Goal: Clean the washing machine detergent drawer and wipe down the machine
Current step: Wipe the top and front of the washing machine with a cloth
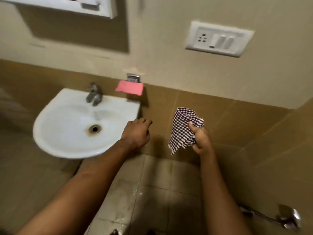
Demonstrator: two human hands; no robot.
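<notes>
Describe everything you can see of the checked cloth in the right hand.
The checked cloth is thin woven fabric in a small dark-and-white check, crumpled and loosely folded. The right hand grips its right side, thumb on top, holding it in the air before the brown tiled wall. One corner hangs down. Nothing else touches it.

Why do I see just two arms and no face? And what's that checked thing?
The camera sits on the person's head and looks down, so only their arms show. The right hand grips a checked cloth. The left hand holds nothing, fingers loosely curled, beside a white sink. At the sink's back stands a tap, and something pink lies on a wall holder. A socket panel is on the wall. No washing machine shows here.
</notes>
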